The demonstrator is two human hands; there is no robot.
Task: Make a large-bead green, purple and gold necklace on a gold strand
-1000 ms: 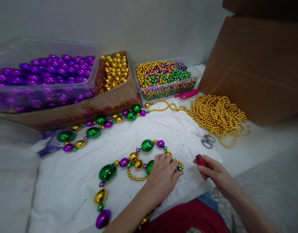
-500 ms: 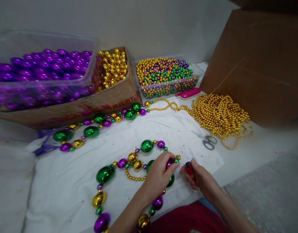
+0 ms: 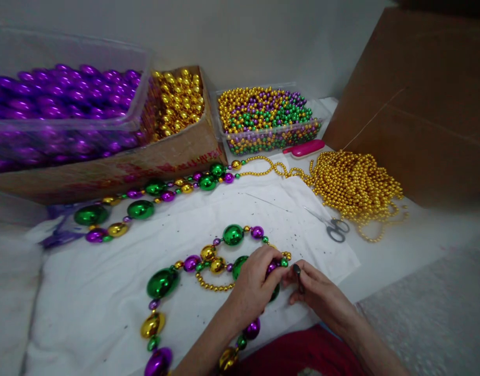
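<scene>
On the white cloth (image 3: 103, 292), the bead necklace (image 3: 218, 265) should feel light, limp, slippery: best pinched at small beads (image 3: 154, 304). The left hand (image 3: 258, 274) clamps it; the right hand (image 3: 320, 290), nearby, holds probably a lighter (image 3: 298, 277) (fingers hide much).

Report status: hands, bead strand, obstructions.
Left hand gripping bead strand; right hand holding small dark tool near left fingertips. Strand curving over white cloth. No obstruction seen between hands; scissors lie beyond, untouched.
</scene>
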